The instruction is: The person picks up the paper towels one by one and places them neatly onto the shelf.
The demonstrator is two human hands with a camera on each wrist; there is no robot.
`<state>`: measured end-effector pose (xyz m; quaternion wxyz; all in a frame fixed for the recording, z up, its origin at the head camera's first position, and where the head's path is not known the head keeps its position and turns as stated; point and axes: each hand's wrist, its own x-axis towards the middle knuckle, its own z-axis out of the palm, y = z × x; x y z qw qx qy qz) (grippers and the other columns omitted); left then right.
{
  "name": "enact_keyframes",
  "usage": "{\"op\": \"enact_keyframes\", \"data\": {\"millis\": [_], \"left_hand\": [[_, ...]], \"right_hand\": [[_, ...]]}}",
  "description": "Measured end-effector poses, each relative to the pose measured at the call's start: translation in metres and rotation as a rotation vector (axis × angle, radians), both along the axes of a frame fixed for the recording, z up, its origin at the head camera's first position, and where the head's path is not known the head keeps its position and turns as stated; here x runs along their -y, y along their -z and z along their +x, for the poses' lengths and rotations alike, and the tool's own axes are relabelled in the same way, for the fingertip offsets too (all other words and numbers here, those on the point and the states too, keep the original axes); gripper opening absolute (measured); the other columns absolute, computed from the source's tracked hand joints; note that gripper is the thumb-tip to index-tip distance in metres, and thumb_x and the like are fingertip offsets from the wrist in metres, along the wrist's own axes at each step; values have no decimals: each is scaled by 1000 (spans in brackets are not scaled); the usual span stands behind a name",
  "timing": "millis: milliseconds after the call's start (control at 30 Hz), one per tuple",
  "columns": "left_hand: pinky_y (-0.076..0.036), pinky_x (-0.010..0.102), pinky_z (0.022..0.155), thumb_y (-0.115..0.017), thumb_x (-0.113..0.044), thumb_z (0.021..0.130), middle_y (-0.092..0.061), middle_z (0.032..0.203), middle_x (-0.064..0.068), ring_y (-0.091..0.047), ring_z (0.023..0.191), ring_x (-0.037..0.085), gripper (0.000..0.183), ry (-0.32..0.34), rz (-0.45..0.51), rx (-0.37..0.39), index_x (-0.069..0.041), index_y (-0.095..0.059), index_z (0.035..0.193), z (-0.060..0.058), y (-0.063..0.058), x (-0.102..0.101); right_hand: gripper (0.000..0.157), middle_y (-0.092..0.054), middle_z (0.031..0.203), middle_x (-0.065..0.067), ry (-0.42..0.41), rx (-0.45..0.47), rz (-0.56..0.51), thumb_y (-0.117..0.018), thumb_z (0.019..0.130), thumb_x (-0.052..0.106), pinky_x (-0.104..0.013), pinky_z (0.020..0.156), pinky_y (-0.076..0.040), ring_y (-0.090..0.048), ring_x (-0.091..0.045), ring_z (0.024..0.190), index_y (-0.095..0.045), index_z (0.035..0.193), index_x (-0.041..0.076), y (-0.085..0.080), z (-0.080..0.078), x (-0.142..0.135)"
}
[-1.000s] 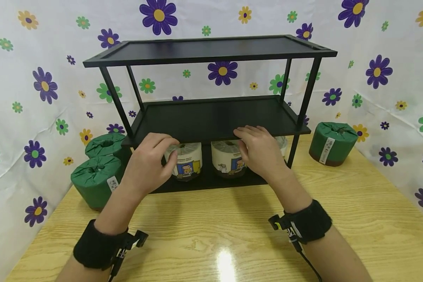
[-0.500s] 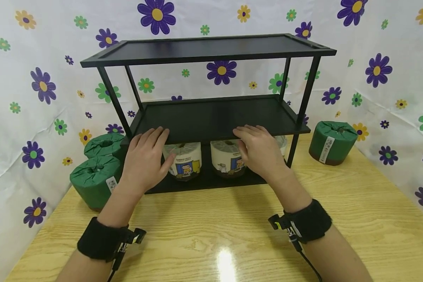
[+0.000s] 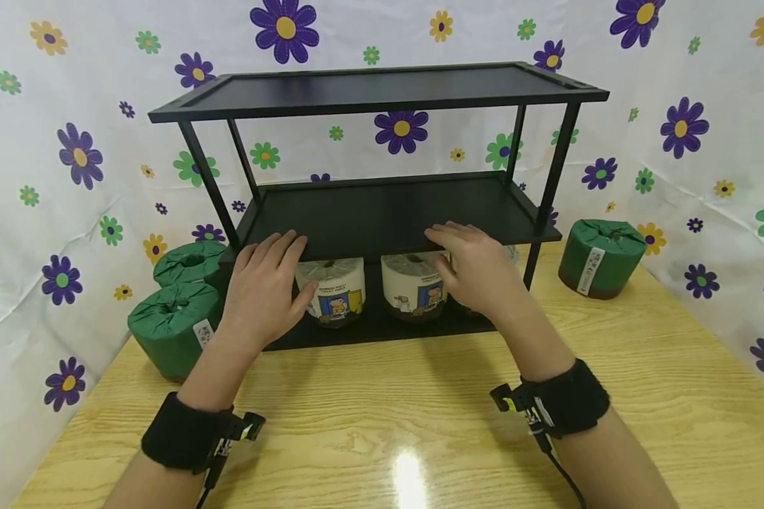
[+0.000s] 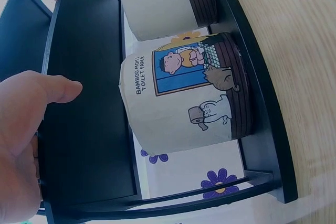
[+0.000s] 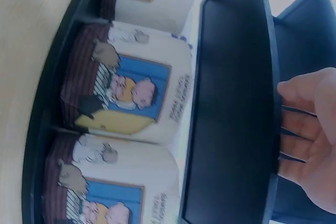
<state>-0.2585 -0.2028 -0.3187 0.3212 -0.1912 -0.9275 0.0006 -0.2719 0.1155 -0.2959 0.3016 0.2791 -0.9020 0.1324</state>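
My left hand [image 3: 261, 293] lies over the front edge of the black rack's middle shelf [image 3: 382, 212], fingers straight on top and thumb below the edge. Further right, my right hand [image 3: 480, 272] touches the same edge with its fingertips, its thumb held apart beneath. Neither hand holds a loose item. Below, on the bottom shelf, stand three cream toilet paper rolls with cartoon wrappers: a left roll [image 3: 337, 297], a middle roll [image 3: 414, 286] and a third mostly hidden by my right hand. The left wrist view shows the printed wrapper of a toilet paper roll [image 4: 178, 98] close up.
Two green-wrapped rolls stand left of the rack, one in front [image 3: 172, 325] and one behind [image 3: 187, 263]. Another green-wrapped roll [image 3: 601, 258] sits to the right. The rack's top shelf [image 3: 375, 88] spans above; the wooden table [image 3: 369, 417] extends in front.
My left hand has moved left and laid its fingers flat on the shelf edge, where they were bent before. My right hand has shifted slightly right.
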Motion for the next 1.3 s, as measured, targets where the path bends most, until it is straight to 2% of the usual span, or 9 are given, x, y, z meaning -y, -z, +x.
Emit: {"op": "enact_keyframes", "data": {"millis": [267,467,567,667,800,900,1000,1167,1300], "left_hand": [[-37,55,111,-69,-33,89,-52,145,21,-46,136,38,66,-5,-12,1,0,-50,143,2,-1,0],[-37,54,111,-72,-35,87,-52,145,21,-46,136,38,69,-10,-15,-1,-1,-49,143,3,-1,2],[-37,54,111,-73,-36,86,-51,145,22,-46,136,38,72,-14,-17,0,0,-49,143,3,-1,2],[-37,54,111,-74,-37,85,-52,145,21,-46,136,38,73,-20,-19,7,-1,-49,143,4,-2,2],[-36,54,112,-74,-39,84,-51,146,20,-45,137,38,75,-25,-33,25,-2,-48,144,4,-2,0],[-36,53,113,-74,-40,84,-51,147,19,-44,138,37,76,-27,-42,27,-3,-47,145,3,-2,1],[-37,53,112,-75,-40,84,-51,147,19,-45,137,37,77,-25,-46,18,-3,-48,145,3,-2,3],[-38,52,111,-75,-40,84,-52,146,19,-46,136,37,76,-17,-45,0,-3,-49,144,3,0,4],[-37,52,112,-76,-40,83,-52,147,18,-46,136,37,76,-19,-43,-3,-4,-49,144,2,0,4]], "right_hand": [[29,-72,117,-18,153,-315,-224,-64,94,16,-51,99,-53,-68,-36,113,-72,117,0,-20,3,-35],[28,-74,111,-18,287,-354,-413,-63,94,15,-51,80,-58,-71,-40,97,-73,116,0,-34,6,-65],[30,-75,110,-16,370,-323,-496,-60,95,18,-49,75,-55,-71,-40,95,-73,116,1,-38,4,-82],[33,-73,116,-15,468,-215,-568,-59,96,22,-48,87,-52,-69,-37,108,-72,118,1,-35,-4,-100],[46,-64,134,-18,625,67,-595,-53,98,29,-53,107,-44,-56,-40,127,-62,135,3,-20,-19,-126],[63,-45,150,-25,681,325,-548,-51,98,33,-61,110,-39,-44,-47,134,-39,152,1,-5,-34,-143],[83,-21,160,-31,674,527,-464,-54,96,35,-68,112,-30,-28,-52,142,-13,158,-3,14,-48,-158],[101,8,162,-33,618,661,-321,-60,94,35,-78,112,-6,12,-50,150,8,155,-9,43,-61,-174],[101,8,161,-33,593,703,-273,-62,93,34,-83,107,3,21,-49,148,5,155,-9,56,-64,-179]]}}
